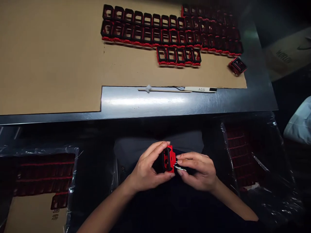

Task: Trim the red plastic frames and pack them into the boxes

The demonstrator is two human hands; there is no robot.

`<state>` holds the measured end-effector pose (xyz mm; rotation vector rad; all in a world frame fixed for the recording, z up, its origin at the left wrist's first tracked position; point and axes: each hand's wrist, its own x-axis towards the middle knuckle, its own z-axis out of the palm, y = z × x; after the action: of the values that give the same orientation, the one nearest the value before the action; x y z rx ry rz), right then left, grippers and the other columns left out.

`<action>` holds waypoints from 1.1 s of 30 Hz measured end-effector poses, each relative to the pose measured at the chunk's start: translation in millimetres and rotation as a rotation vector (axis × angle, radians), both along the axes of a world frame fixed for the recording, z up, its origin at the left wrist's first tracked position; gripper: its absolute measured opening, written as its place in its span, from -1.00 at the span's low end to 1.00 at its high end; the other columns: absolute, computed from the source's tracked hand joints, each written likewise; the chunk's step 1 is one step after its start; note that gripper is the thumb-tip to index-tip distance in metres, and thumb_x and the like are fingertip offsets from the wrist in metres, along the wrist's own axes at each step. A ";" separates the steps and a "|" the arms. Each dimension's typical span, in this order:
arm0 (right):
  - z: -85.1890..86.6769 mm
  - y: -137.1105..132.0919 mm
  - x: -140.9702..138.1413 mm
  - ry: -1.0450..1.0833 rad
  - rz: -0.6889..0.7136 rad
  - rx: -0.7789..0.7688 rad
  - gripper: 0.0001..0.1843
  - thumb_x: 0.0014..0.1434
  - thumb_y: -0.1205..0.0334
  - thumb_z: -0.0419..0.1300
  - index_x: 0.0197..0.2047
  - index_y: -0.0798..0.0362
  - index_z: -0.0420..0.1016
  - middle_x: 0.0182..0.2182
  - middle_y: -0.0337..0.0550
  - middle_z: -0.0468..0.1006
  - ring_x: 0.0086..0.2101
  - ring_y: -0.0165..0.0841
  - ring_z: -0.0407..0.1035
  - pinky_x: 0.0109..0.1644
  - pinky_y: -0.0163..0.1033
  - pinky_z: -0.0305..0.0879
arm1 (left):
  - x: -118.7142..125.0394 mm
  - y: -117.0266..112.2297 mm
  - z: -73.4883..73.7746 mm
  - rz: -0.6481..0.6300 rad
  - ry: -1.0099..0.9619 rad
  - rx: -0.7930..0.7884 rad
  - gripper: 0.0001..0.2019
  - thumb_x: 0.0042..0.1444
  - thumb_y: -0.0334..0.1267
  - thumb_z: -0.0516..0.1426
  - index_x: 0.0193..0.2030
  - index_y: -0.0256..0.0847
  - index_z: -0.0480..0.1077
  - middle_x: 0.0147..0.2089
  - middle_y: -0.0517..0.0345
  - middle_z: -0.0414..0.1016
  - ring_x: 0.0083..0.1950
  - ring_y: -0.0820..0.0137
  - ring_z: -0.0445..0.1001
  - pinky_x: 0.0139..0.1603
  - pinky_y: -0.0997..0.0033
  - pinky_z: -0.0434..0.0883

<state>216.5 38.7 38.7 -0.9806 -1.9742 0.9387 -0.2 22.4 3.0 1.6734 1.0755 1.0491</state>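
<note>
My left hand (149, 170) is closed around a small red and black plastic frame part (168, 158), held over my lap below the table edge. My right hand (199, 170) pinches a small silvery metal piece (180, 168) right beside the part's red side. Both hands are close together, fingertips nearly touching. On the table lie several rows of the same red and black frame parts (167, 34) on a cardboard sheet (48, 55). One loose part (237, 66) lies tilted at the right end of the sheet.
A thin stick with a white blob (165, 90) and a white tool marked A55 (199, 89) lie on the metal table (170, 103). Plastic-lined boxes of red parts stand at the left (43, 174) and right (245, 155) of my lap.
</note>
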 end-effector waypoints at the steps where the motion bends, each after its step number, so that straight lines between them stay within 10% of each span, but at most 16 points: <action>1: 0.0 -0.5 -2.7 0.013 -0.004 0.025 -0.80 0.12 0.40 0.31 -0.15 0.03 0.60 -0.24 -0.06 0.68 -0.29 -0.31 0.62 -0.25 -0.28 0.58 | 0.6 0.7 -0.3 -0.004 0.000 0.011 -0.19 0.06 -0.16 0.35 0.41 -0.16 0.13 0.21 -0.19 0.43 0.20 0.14 0.47 0.17 0.09 0.51; 19: 3.5 8.3 -10.5 -0.086 0.076 0.178 -0.93 0.14 0.38 0.32 -0.26 0.07 0.60 -0.32 -0.07 0.67 -0.42 -0.40 0.57 -0.44 -0.35 0.46 | -4.3 1.3 -0.9 0.050 0.028 0.095 -0.25 0.06 -0.14 0.35 0.36 -0.22 0.21 0.14 -0.22 0.51 0.11 0.14 0.49 0.07 0.07 0.52; 33: 20.7 13.8 -7.0 -0.204 0.241 0.126 -0.84 0.33 0.29 0.17 -0.17 0.09 0.60 -0.19 -0.10 0.69 -0.20 -0.39 0.62 -0.08 -0.37 0.58 | -11.3 3.6 -0.9 0.014 0.023 0.109 -0.17 -0.01 0.05 0.36 0.37 -0.16 0.22 0.06 -0.20 0.56 0.01 0.12 0.53 -0.03 0.06 0.53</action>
<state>209.6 52.4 59.3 -0.8055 -2.3333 0.8568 -11.5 26.0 2.1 1.7697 1.0630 1.1178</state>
